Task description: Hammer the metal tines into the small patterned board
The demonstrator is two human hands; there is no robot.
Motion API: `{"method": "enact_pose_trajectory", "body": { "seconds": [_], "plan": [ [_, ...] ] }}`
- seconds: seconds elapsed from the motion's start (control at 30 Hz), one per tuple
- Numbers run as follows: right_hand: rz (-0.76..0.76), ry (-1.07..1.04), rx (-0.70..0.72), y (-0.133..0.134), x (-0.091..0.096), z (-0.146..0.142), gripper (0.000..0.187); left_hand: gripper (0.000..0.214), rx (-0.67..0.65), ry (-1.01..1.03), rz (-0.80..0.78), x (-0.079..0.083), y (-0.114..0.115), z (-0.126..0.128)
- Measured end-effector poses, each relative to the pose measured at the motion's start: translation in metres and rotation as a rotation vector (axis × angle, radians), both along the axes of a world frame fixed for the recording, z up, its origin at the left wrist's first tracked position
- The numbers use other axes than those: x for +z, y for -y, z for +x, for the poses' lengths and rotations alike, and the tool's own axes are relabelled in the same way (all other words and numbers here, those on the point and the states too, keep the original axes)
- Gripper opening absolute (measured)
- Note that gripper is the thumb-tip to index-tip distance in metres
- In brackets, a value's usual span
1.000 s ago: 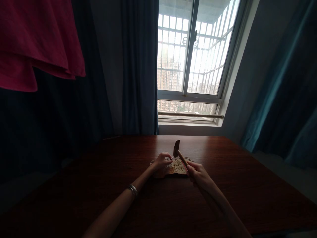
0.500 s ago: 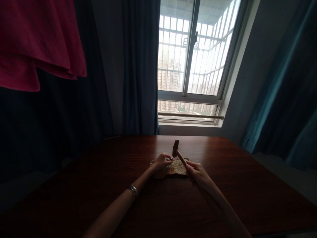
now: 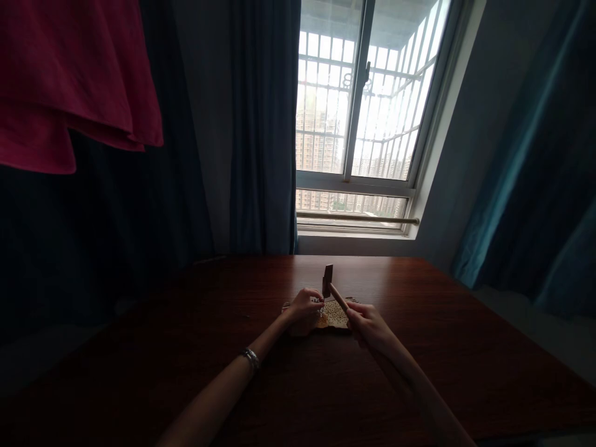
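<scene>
My right hand (image 3: pixel 365 320) is wrapped round the wooden handle of a hammer (image 3: pixel 328 282). The hammer's dark head is just above the fingertips of my left hand (image 3: pixel 305 305). Those fingers are pinched together over a pale board (image 3: pixel 336 315) dotted with many dark spots or holes. What they hold is too small to make out. The board has an uneven edge and lies flat on the table, its left part hidden behind my left hand.
The dark red-brown wooden table (image 3: pixel 410 360) spreads out all round the board. Behind it are a barred window (image 3: pixel 356 180) and blue curtains (image 3: pixel 263 136). A pink cloth (image 3: pixel 84 81) hangs at the upper left.
The hammer head has come down slightly and a little to the left, closer to my left fingertips. My left hand has stayed in place over the board.
</scene>
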State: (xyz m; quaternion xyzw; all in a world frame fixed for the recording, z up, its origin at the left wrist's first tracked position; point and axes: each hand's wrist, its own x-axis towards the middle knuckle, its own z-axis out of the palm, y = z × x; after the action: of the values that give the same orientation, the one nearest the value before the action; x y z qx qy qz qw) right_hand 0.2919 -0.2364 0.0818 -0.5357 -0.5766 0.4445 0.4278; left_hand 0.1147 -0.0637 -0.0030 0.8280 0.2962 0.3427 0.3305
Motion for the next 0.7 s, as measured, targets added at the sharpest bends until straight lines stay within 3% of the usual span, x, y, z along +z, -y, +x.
{"method": "enact_pose_trajectory", "body": {
  "seconds": [0.23,0.7],
  "plan": [
    [-0.011,0.024,-0.002,0.0014,0.0057,-0.003,0.046,0.021,0.028,-0.01,-0.006,0.0007,0.0018,0.001],
    [0.004,-0.036,-0.01,0.0016,-0.003,-0.0026,0.048,0.022,0.059,-0.019,-0.027,0.0025,0.004,0.0014]
  ]
}}
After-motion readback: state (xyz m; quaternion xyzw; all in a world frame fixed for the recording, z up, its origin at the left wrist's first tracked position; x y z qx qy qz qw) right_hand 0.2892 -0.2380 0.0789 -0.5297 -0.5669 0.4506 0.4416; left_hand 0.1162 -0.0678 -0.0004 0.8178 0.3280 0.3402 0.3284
